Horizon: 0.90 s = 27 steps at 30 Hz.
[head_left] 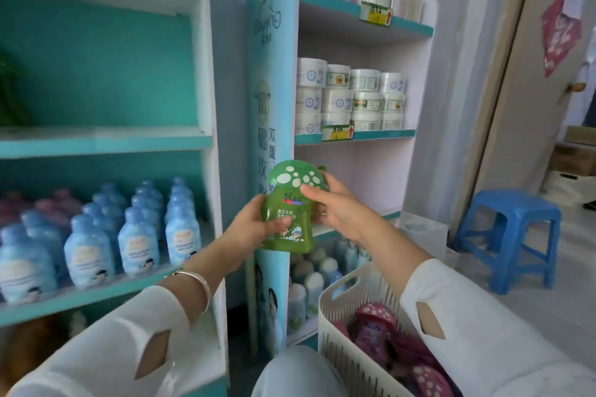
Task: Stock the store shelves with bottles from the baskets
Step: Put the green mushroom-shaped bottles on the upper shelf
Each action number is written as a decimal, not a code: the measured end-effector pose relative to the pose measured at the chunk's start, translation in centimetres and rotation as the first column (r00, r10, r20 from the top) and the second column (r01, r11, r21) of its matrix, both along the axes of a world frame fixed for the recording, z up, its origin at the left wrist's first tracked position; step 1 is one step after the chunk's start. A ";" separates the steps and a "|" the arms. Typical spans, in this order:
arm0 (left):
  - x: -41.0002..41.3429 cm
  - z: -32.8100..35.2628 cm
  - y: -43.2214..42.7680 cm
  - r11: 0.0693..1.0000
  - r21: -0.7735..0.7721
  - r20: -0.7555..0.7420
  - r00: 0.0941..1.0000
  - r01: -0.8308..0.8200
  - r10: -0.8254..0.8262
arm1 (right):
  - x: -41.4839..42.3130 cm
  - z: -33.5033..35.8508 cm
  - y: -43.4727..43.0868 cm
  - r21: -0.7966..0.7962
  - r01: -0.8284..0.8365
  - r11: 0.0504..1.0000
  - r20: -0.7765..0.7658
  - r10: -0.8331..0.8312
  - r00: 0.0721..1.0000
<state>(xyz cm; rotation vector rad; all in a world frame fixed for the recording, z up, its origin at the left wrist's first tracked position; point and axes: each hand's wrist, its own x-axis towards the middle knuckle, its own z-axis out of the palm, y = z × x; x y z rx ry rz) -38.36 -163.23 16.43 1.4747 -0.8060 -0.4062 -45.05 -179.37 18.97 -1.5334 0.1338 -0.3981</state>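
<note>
Left hand (pixel 254 224) and right hand (pixel 337 211), forearms raised at centre frame, curl around a green plastic bottle with a white-spotted mushroom cap (pixel 295 179), held upright before teal shelves (pixel 96 142), above a white slatted basket (pixel 338 354) at lower right.

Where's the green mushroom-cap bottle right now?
Head view, centre: the green plastic bottle with a spotted mushroom cap is held by the left hand and right hand, before the blue divider panel, above-left of the white slatted basket.
</note>
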 end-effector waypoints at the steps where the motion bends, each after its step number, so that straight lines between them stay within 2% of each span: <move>1: 0.6 0.8 1.2 0.998 -0.040 0.024 0.999 -0.042 0.043 | 0.7 0.5 1.1 -0.027 -0.035 0.999 -0.009 0.035 0.999; 6: 2.9 5.7 7.4 0.953 -0.220 0.148 0.959 -0.207 0.243 | 4.6 3.5 7.5 -0.190 -0.204 0.960 -0.010 0.206 0.979; 12: 5.9 11.4 14.3 0.897 -0.306 0.299 0.862 -0.320 0.410 | 9.2 10.4 15.6 -0.395 -0.184 0.900 0.166 0.267 0.949; 15: 7.9 13.9 17.1 0.861 -0.317 0.360 0.790 -0.397 0.497 | 11.7 13.4 18.5 -0.477 -0.140 0.867 0.192 0.259 0.947; 19: 11.5 16.3 19.9 0.815 -0.239 0.432 0.694 -0.528 0.576 | 15.9 16.6 21.5 -0.542 -0.142 0.828 0.133 0.251 0.959; 22: 14.4 17.2 21.3 0.766 -0.164 0.437 0.650 -0.622 0.622 | 19.4 17.7 23.3 -0.495 -0.232 0.837 0.022 0.280 0.960; 27: 19.4 17.3 22.2 0.613 0.077 0.508 0.560 -0.787 0.655 | 25.5 17.8 25.3 -0.532 -0.238 0.813 -0.099 0.219 0.971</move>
